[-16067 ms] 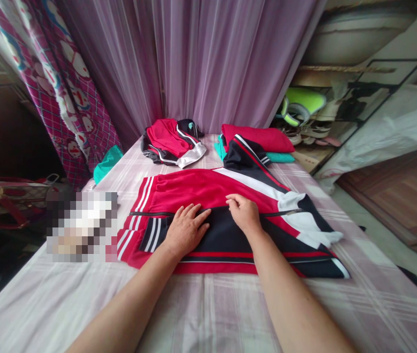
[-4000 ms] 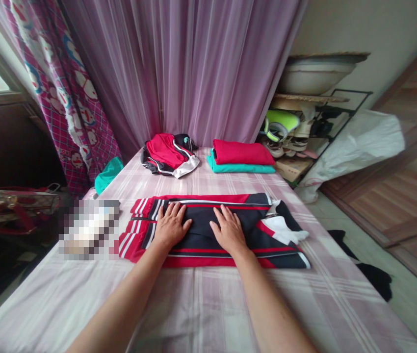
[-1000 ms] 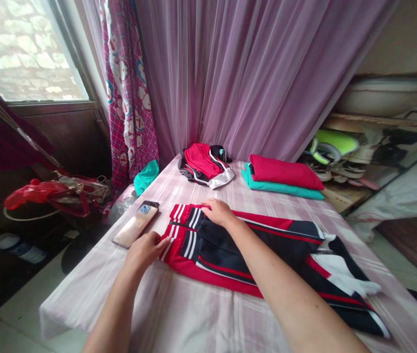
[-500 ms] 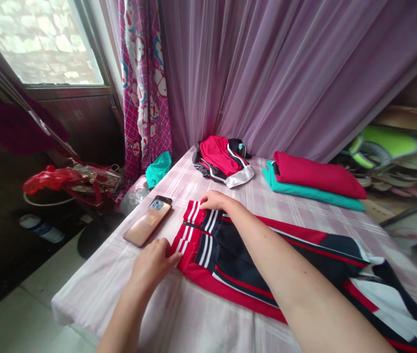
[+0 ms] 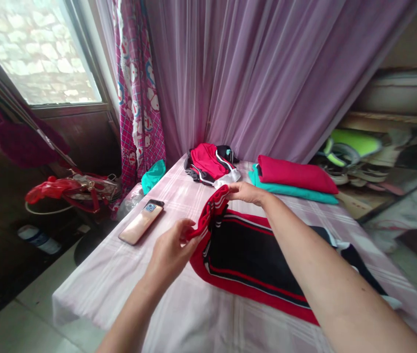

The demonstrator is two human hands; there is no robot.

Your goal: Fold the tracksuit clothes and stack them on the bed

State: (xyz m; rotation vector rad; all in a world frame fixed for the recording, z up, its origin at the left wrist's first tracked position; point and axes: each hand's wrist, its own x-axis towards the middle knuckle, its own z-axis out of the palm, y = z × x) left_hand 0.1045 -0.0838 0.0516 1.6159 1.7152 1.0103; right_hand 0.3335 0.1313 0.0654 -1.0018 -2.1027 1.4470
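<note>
A red, black and white track jacket [image 5: 252, 250] lies lengthwise on the bed-like surface, its striped ribbed hem lifted and curling upward. My left hand [image 5: 173, 245] pinches the near corner of that hem between thumb and fingers. At the hem's far corner, my right hand [image 5: 246, 192] is closed on the red edge. My right forearm hides part of the jacket, whose other end spreads toward the lower right. A gold phone [image 5: 142, 223] lies face down to the left of my left hand, apart from it.
A pale checked cloth [image 5: 94, 279] covers the surface. Crumpled red and black clothing [image 5: 208, 162] lies at the back, with folded red clothing [image 5: 297, 174] on teal cloth [image 5: 304, 195] to its right. Purple curtains [image 5: 252, 73] hang behind. A bag [image 5: 94, 189] stands at left.
Both hands have raised the jacket's hem off the surface and brought it to the right, over the jacket. The view has shifted slightly.
</note>
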